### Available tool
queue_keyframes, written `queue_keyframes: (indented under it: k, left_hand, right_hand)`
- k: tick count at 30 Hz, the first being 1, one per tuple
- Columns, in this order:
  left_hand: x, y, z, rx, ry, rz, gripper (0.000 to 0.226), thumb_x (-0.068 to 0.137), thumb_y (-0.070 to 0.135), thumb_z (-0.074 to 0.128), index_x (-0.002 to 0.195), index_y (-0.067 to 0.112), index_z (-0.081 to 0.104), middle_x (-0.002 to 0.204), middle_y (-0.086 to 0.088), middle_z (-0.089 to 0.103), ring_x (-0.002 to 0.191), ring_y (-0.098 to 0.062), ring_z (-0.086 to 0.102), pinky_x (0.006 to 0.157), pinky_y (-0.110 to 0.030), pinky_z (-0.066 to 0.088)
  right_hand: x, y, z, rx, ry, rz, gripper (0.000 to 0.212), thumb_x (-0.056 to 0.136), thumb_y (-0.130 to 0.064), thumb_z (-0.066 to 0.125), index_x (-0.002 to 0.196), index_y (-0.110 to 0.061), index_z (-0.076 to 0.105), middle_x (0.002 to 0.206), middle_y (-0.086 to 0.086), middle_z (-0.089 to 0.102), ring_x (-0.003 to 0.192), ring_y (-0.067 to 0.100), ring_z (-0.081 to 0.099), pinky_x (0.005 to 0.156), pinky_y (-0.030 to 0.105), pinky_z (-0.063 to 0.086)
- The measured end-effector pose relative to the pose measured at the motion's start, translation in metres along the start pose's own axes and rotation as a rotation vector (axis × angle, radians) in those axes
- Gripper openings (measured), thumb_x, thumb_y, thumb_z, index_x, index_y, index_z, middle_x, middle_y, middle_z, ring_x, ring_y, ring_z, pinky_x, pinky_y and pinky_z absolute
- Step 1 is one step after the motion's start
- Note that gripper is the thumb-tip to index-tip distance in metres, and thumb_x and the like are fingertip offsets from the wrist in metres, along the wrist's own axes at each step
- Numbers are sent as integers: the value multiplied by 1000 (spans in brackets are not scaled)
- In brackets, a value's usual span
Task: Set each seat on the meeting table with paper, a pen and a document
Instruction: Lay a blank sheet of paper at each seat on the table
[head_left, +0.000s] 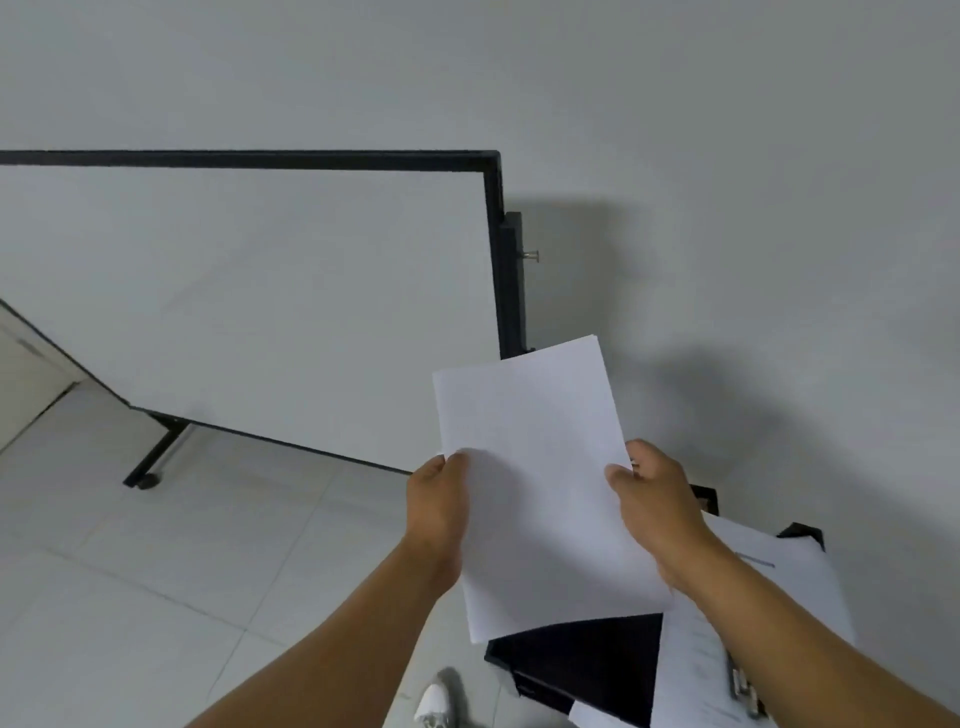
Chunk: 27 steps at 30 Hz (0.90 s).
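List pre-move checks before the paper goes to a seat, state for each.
1. Left hand grips the paper: ok, thumb on its left edge.
2. Right hand grips the paper: ok, thumb on its right edge.
3. Paper is held off every surface: ok.
4. Sheet count in the stack: cannot tell, though layered edges show at the top corner.
5. Documents ready: ok, printed sheets lie under the right forearm.
6. Pens ready: cannot tell, none clearly seen.
7. Meeting table and seats in view: not ok, only a whiteboard and floor.
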<state>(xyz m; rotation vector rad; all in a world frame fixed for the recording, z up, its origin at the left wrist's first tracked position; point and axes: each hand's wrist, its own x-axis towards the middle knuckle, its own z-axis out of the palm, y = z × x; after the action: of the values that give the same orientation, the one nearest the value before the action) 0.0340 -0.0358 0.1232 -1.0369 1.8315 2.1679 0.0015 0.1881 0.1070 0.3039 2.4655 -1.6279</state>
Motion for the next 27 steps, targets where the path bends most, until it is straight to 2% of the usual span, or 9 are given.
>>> queue_keyframes:
  k: [3,5,9,11,13,16,21,25,27]
  left_hand:
    - [-19,15,-31,-27,7,30,16,98,26,64,94,13,72,89,-12,74,77,-28,68,73,-41,55]
    - [-30,21,-53,-27,30,61,21,99,24,64,98,6,74,93,-16,77,78,-29,71,73,-41,58]
    - [-52,31,-90,27,66,140,23,102,23,63,98,1,69,89,-10,77,76,-25,71,66,-37,60]
    - [-63,38,-111,39,123,193,21,103,26,63,92,8,65,87,-10,75,75,-24,69,62,-36,59]
    - [-73,50,-138,40,185,254,22,104,27,63,100,6,67,95,-17,77,78,-27,71,64,-40,62]
    - [-87,66,-176,21,307,341,17,108,25,61,108,10,70,99,-12,80,82,-25,75,73,-43,65]
    - [-107,82,-256,-27,491,445,15,110,24,59,107,15,70,101,-8,80,90,-27,75,80,-47,64]
    - [-125,86,-325,-66,575,497,16,110,17,57,97,16,67,77,15,74,63,4,66,57,-15,52]
    - [-137,86,-363,-91,610,515,16,110,17,57,100,16,68,81,12,75,61,6,64,56,-13,50]
  right_hand:
    - [-1,-27,16,76,-67,-49,28,100,-6,52,78,-9,34,73,0,36,67,17,30,62,31,26]
    - [-4,-44,27,123,-108,-80,22,100,-8,53,84,0,40,75,2,44,69,18,36,64,32,31]
    - [-10,-78,51,162,-166,-131,13,100,-12,55,100,0,58,92,22,66,75,20,52,70,37,43]
    - [-16,-99,68,162,-219,-164,19,99,-18,55,105,0,57,106,30,62,78,21,53,72,39,45]
    - [-26,-125,90,151,-267,-213,26,97,-25,54,103,0,51,100,33,56,77,21,49,70,40,42]
    - [-42,-166,123,137,-319,-263,32,95,-30,53,97,1,42,83,18,47,75,21,41,68,40,35]
    - [-96,-229,189,164,-411,-371,31,101,-14,54,80,-8,31,73,2,32,68,19,25,64,38,23]
    - [-138,-265,245,161,-478,-430,28,100,-13,53,82,-5,34,73,2,33,68,20,24,62,36,22]
    - [-162,-282,278,145,-500,-469,28,100,-14,54,84,-3,34,75,4,32,70,22,24,62,38,22]
